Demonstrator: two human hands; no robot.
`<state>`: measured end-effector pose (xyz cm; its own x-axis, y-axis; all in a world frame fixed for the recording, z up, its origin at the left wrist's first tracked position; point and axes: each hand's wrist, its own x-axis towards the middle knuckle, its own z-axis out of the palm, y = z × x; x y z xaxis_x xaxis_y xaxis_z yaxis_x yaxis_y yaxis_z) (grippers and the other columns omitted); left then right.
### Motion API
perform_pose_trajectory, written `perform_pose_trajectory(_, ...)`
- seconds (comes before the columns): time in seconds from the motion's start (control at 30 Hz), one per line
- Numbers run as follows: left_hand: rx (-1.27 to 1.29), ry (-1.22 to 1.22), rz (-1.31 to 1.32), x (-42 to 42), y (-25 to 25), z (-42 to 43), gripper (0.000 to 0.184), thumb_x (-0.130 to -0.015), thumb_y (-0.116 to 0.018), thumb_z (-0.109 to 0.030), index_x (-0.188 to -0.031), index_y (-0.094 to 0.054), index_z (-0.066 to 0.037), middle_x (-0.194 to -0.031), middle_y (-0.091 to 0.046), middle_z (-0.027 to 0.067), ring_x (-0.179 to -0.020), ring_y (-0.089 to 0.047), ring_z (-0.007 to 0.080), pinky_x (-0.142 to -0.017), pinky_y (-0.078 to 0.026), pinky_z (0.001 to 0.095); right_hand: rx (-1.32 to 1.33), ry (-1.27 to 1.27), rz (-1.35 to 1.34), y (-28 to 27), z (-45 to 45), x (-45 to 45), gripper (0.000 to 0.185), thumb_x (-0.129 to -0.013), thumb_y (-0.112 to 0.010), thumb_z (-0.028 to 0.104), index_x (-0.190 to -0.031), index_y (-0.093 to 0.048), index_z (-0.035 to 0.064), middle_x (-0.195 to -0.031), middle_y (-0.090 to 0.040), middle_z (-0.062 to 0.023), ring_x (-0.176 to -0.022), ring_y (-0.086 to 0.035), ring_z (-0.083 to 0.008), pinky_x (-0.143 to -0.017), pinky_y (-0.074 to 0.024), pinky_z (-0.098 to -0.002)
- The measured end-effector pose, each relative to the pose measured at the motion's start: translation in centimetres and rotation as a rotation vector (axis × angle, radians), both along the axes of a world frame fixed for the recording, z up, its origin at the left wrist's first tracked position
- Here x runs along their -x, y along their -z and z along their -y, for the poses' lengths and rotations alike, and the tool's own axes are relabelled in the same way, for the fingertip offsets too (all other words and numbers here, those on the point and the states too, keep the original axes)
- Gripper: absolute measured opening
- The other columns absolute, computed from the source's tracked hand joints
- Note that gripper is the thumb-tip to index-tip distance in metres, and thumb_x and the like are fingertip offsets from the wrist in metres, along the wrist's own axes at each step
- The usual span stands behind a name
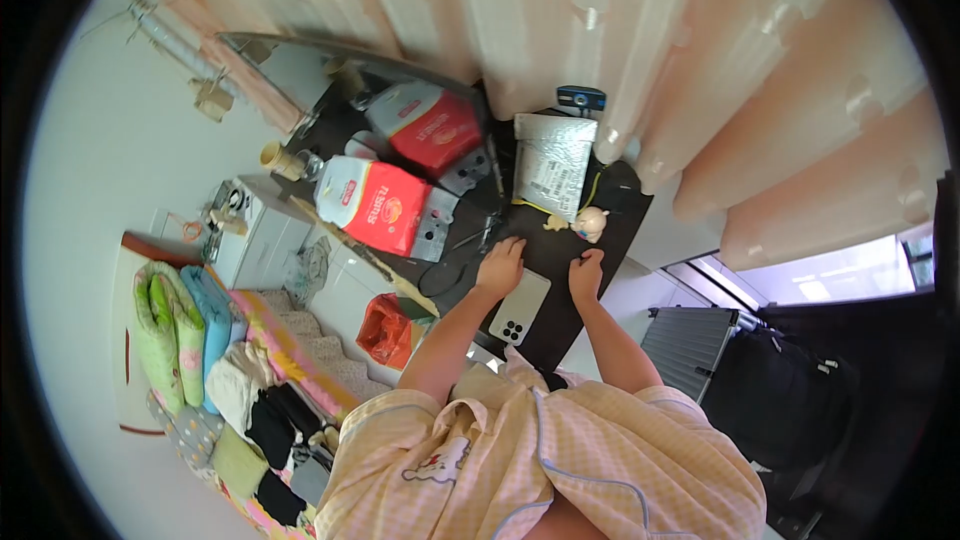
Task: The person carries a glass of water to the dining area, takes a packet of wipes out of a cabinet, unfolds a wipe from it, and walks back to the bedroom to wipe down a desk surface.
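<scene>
My left hand [502, 264] rests on the dark desk [560, 318], fingers stretched out and nothing held. Just below it lies a pale smartphone [520, 308], back up, its camera block toward my body. On the phone's other side, near the desk's right edge, my right hand [586, 276] is curled closed; its palm side is hidden. A small pink figurine [590, 224] stands just beyond my right hand. Behind it lies a silver padded mailer [554, 160], with a little yellowish piece [555, 224] and a yellow cord [530, 205] at its lower edge.
A red and white package [372, 202] and a grey box [434, 225] sit left, before a dark reflective screen [400, 100]. A webcam [581, 98] stands behind the mailer. Red bag [385, 330] below left; grey suitcase [690, 345] right; folded bedding [170, 330] far left.
</scene>
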<state>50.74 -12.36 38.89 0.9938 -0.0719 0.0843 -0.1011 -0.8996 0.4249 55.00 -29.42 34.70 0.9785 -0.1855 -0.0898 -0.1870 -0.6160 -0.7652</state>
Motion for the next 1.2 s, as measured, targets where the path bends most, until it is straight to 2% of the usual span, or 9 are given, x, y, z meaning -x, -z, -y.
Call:
perform_pose_trajectory(0.13,0.198,-0.489,0.195,4.3,0.5,-4.7,0.013,-0.074,-0.051,-0.011,-0.085,-0.052,-0.003,-0.081,-0.054,0.0137,-0.081,-0.051,0.0312,-0.069,-0.042,0.0386,-0.104,-0.064,0.203,-0.6,-2.5,2.3,0.021,-0.071,-0.052,0.000,-0.086,-0.038,0.0045,-0.054,-0.041,-0.0077,-0.051,-0.047,-0.0232,-0.053,-0.0397,-0.0322)
perform_pose_trajectory(0.27,0.459,-1.042,0.220,6.4,1.8,-10.6,0.018,-0.075,-0.054,-0.015,-0.084,-0.050,0.000,-0.077,-0.055,0.0158,-0.074,-0.053,0.0309,-0.067,-0.042,0.0378,-0.233,-0.254,0.189,-1.8,-5.7,4.7,0.022,-0.070,-0.052,0.000,-0.089,-0.041,0.0052,-0.059,-0.045,-0.0091,-0.055,-0.049,-0.0248,-0.053,-0.0395,-0.0349)
perform_pose_trajectory(0.5,1.019,-1.333,0.245,5.0,3.4,-20.7,0.065,-0.068,-0.064,-0.041,-0.105,-0.039,0.007,-0.095,-0.052,0.0174,-0.087,-0.051,0.0246,-0.079,-0.039,0.0316,-0.221,-0.491,0.089,-3.3,-7.9,7.4,0.020,-0.074,-0.050,-0.002,-0.092,-0.043,0.0060,-0.059,-0.045,-0.0070,-0.053,-0.046,-0.0158,-0.052,-0.0385,-0.0276)
perform_pose_trajectory(0.63,1.167,-1.398,0.291,2.8,4.8,-26.2,0.072,-0.066,-0.066,-0.041,-0.107,-0.037,0.010,-0.103,-0.049,0.0205,-0.093,-0.049,0.0263,-0.083,-0.037,0.0313,-0.182,-0.468,0.028,-3.1,-8.6,7.6,0.018,-0.077,-0.048,0.000,-0.093,-0.045,0.0058,-0.060,-0.046,-0.0060,-0.054,-0.046,-0.0142,-0.052,-0.0385,-0.0270)
perform_pose_trajectory(0.87,1.357,-1.187,0.150,1.5,5.9,-31.1,0.041,-0.070,-0.065,-0.016,-0.097,-0.041,0.003,-0.092,-0.051,0.0128,-0.081,-0.051,0.0183,-0.073,-0.041,0.0291,-0.207,-0.412,-0.124,-3.0,-12.6,8.9,0.018,-0.078,-0.047,0.000,-0.095,-0.047,0.0053,-0.066,-0.049,-0.0046,-0.057,-0.048,-0.0110,-0.053,-0.0399,-0.0238)
perform_pose_trajectory(0.93,1.339,-0.980,0.164,1.6,9.7,-32.3,0.017,-0.076,-0.058,-0.015,-0.084,-0.045,-0.007,-0.075,-0.051,0.0044,-0.062,-0.050,0.0128,-0.045,-0.042,0.0279,-0.235,-0.410,-0.119,-3.1,-14.4,9.3,0.019,-0.077,-0.048,0.001,-0.096,-0.048,0.0057,-0.064,-0.050,-0.0057,-0.058,-0.049,-0.0131,-0.055,-0.0410,-0.0255)
perform_pose_trajectory(1.0,1.397,-1.004,0.146,2.7,5.9,-31.4,0.005,-0.080,-0.051,-0.009,-0.081,-0.046,-0.007,-0.072,-0.051,0.0022,-0.059,-0.049,0.0112,-0.044,-0.041,0.0257,-0.265,-0.411,-0.121,-3.1,-16.0,9.7,0.021,-0.076,-0.050,0.002,-0.097,-0.048,0.0061,-0.062,-0.050,-0.0069,-0.059,-0.051,-0.0152,-0.057,-0.0421,-0.0271)
perform_pose_trajectory(1.1,1.831,-0.667,0.290,4.9,-1.4,-29.5,0.005,-0.083,-0.044,-0.004,-0.088,-0.045,-0.005,-0.087,-0.053,0.0047,-0.080,-0.052,0.0148,-0.069,-0.045,0.0294,-0.264,-0.410,-0.099,-4.3,-18.9,9.1,0.028,-0.074,-0.053,0.001,-0.101,-0.046,0.0055,-0.070,-0.052,-0.0078,-0.061,-0.052,-0.0144,-0.058,-0.0427,-0.0263)
perform_pose_trajectory(1.2,1.716,-0.484,0.281,6.8,-3.1,-29.0,0.007,-0.080,-0.047,0.001,-0.085,-0.046,-0.004,-0.093,-0.052,0.0045,-0.087,-0.049,0.0126,-0.076,-0.039,0.0260,-0.276,-0.493,0.183,-5.7,-21.3,7.5,0.049,-0.069,-0.059,0.002,-0.113,-0.037,0.0044,-0.097,-0.048,-0.0108,-0.082,-0.050,-0.0177,-0.069,-0.0419,-0.0291)
